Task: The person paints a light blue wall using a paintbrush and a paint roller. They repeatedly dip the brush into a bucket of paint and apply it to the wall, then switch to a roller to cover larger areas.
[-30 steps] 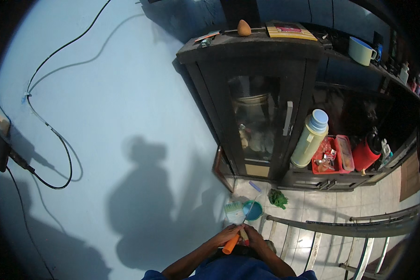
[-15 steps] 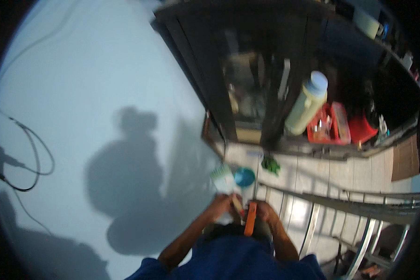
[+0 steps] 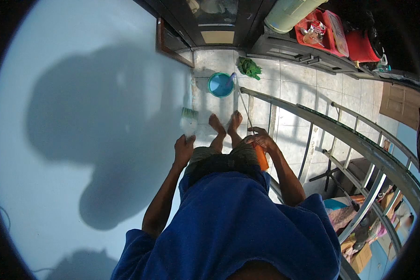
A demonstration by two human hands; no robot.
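My left hand (image 3: 184,148) grips a wide paintbrush (image 3: 189,122) with a pale head and greenish bristles, held up beside the light blue wall (image 3: 126,186). My right hand (image 3: 261,139) is closed around the orange handle of a paint roller (image 3: 261,157). Its thin rod runs forward from the hand, and its bluish end appears over the rim of a teal bucket (image 3: 212,91). Blue paint shows inside the bucket, which stands on the floor ahead of my bare feet.
A metal ladder (image 3: 359,151) lies across my right side, close to the right arm. Ahead stand a dark cabinet (image 3: 261,44), a green cloth (image 3: 249,68) on the tiled floor (image 3: 294,70), and a pale flask (image 3: 289,14) by red trays. Cardboard (image 3: 401,100) leans at the far right.
My hands have moved apart, the left with the paintbrush toward the wall, the right with the roller to the right. The view has tilted down, bringing my feet and more floor into sight.
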